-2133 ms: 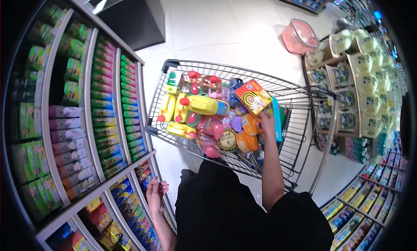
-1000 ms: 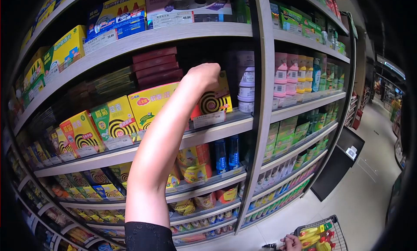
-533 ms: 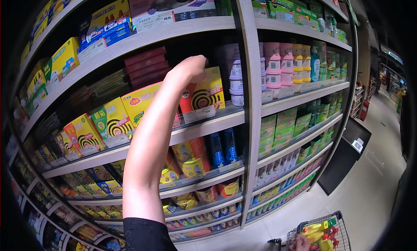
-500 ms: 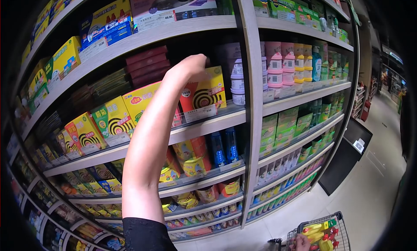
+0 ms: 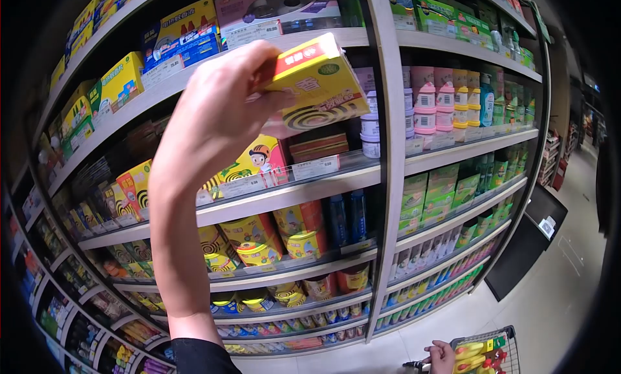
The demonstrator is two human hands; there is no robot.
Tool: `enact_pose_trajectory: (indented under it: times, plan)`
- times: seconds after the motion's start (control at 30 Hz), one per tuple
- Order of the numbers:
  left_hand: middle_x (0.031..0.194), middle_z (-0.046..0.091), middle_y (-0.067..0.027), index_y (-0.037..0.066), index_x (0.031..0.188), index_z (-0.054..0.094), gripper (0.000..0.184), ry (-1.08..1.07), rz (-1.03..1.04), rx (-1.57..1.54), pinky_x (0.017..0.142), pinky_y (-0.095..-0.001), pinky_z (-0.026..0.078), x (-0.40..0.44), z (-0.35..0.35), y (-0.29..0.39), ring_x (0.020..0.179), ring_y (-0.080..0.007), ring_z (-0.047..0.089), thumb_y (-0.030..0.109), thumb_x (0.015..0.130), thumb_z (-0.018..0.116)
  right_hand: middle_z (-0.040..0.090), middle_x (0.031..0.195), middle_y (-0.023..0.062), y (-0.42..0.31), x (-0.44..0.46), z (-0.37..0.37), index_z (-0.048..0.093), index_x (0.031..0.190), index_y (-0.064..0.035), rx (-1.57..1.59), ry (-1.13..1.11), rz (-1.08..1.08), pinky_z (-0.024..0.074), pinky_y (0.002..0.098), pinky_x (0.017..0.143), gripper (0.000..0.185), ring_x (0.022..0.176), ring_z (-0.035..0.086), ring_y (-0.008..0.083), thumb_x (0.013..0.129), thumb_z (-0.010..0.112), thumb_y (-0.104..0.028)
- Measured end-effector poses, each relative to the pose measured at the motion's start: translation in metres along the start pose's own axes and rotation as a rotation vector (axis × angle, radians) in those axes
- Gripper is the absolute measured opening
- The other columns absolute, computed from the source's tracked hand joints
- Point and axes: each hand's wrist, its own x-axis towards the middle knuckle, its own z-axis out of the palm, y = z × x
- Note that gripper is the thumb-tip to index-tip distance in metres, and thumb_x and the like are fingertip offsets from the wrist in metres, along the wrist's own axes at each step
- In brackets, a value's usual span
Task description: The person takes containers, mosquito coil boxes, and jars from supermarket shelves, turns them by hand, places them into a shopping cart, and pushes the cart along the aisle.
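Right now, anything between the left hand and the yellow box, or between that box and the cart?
The left hand grips the yellow box directly, nothing between. Toward the cart, nothing visible blocks: the box is in front of the shelves. Nearest thing to watch: the right hand, at the cart's left edge in view.

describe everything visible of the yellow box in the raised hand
The yellow box looks like printed cardboard: a red panel with white characters on a narrow side, a green oval badge and dark spiral rings on its broad face. It is tilted in mid-air before the shelves, its left end in the left hand's grip.
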Motion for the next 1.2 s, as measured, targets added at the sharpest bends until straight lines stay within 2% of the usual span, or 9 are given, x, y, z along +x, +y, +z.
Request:
enact_pose_trajectory:
  times: [0.07, 0.13, 0.3, 0.4, 0.57, 0.6, 0.63, 0.83, 1.2]
  plan:
    - [0.082, 0.062, -0.0052, -0.003, 0.099, 0.059, 0.027, 0.005, -0.096, -0.110, 0.070, -0.0245, 0.048, -0.041, -0.019, 0.015, 0.078, -0.0090, 0.058, 0.004, 0.075, 0.069, 0.062, 0.102, 0.0080, -0.011, 0.005, 0.007, 0.061, 0.117, -0.0052, 0.007, -0.232, -0.020, 0.0518, 0.0298, 0.065, 0.036, 0.088, 0.057, 0.0139, 0.094, 0.056, -0.032]
    - [0.085, 0.064, -0.0092, -0.005, 0.100, 0.059, 0.037, -0.129, 0.195, -0.193, 0.072, -0.0291, 0.050, -0.081, -0.016, 0.009, 0.077, -0.0172, 0.064, 0.006, 0.067, 0.073, 0.061, 0.107, 0.0081, -0.028, 0.004, 0.026, 0.055, 0.124, -0.0050, 0.065, -0.325, -0.083, 0.0523, 0.0302, 0.068, 0.038, 0.089, 0.057, 0.0148, 0.092, 0.058, -0.025]
    - [0.085, 0.060, -0.0128, 0.002, 0.106, 0.057, 0.035, -0.846, 0.102, -0.662, 0.064, -0.0388, 0.050, -0.170, 0.065, 0.024, 0.077, -0.0336, 0.062, 0.031, 0.088, 0.065, 0.051, 0.128, 0.0097, -0.098, -0.030, 0.049, 0.030, 0.144, -0.0064, 0.149, -0.618, -0.505, 0.0507, 0.0311, 0.083, 0.083, 0.098, 0.055, 0.0180, 0.071, 0.069, 0.006]
    - [0.100, 0.063, -0.0180, -0.001, 0.114, 0.056, 0.043, -1.024, -0.021, -0.904, 0.077, -0.0420, 0.049, -0.205, 0.112, 0.030, 0.091, -0.0374, 0.061, 0.034, 0.089, 0.062, 0.056, 0.121, 0.0097, -0.102, -0.046, 0.061, 0.036, 0.140, -0.0038, 0.129, -0.666, -0.451, 0.0511, 0.0298, 0.081, 0.079, 0.095, 0.057, 0.0183, 0.071, 0.071, 0.006]
    - [0.101, 0.066, -0.0182, 0.001, 0.125, 0.054, 0.050, -1.066, -0.193, -1.049, 0.083, -0.0378, 0.049, -0.235, 0.159, 0.028, 0.096, -0.0307, 0.063, 0.036, 0.090, 0.062, 0.063, 0.103, 0.0100, -0.109, -0.070, 0.079, 0.059, 0.119, -0.0014, 0.048, -0.702, 0.020, 0.0500, 0.0281, 0.070, 0.037, 0.086, 0.061, 0.0175, 0.085, 0.066, -0.016]
    - [0.097, 0.067, -0.0124, 0.002, 0.128, 0.053, 0.048, -1.018, -0.197, -1.062, 0.081, -0.0324, 0.049, -0.243, 0.169, 0.025, 0.090, -0.0211, 0.064, 0.029, 0.090, 0.063, 0.062, 0.105, 0.0157, -0.092, -0.068, 0.078, 0.063, 0.116, -0.0039, 0.016, -0.695, 0.038, 0.0488, 0.0363, 0.075, 0.040, 0.092, 0.060, 0.0261, 0.089, 0.060, -0.032]
    - [0.091, 0.065, -0.0049, 0.003, 0.129, 0.052, 0.044, -1.194, -0.329, -1.070, 0.079, -0.0263, 0.048, -0.236, 0.168, 0.021, 0.084, -0.0111, 0.060, 0.022, 0.090, 0.063, 0.063, 0.085, 0.0036, -0.093, -0.073, 0.081, 0.058, 0.111, 0.0006, 0.165, -0.568, -0.128, 0.0474, 0.0235, 0.060, 0.031, 0.069, 0.059, 0.0108, 0.086, 0.062, -0.019]
    - [0.114, 0.059, -0.0051, 0.007, 0.144, 0.034, 0.052, -0.800, -0.992, -1.772, 0.074, -0.0222, 0.048, -0.322, 0.203, 0.032, 0.096, -0.0092, 0.057, 0.028, 0.099, 0.051, 0.064, 0.102, 0.0114, -0.071, -0.070, 0.067, 0.048, 0.123, 0.0025, 0.575, -0.616, -0.045, 0.0560, 0.0290, 0.062, 0.033, 0.076, 0.066, 0.0189, 0.097, 0.051, -0.017]
    - [0.109, 0.063, -0.0111, 0.004, 0.141, 0.035, 0.055, -0.625, -1.044, -1.687, 0.075, -0.0239, 0.052, -0.370, 0.211, 0.060, 0.094, -0.0120, 0.062, 0.026, 0.096, 0.056, 0.064, 0.100, 0.0076, -0.044, -0.082, 0.069, 0.048, 0.123, -0.0014, 0.376, -0.686, 0.101, 0.0533, 0.0253, 0.070, 0.040, 0.078, 0.063, 0.0124, 0.086, 0.064, 0.001]
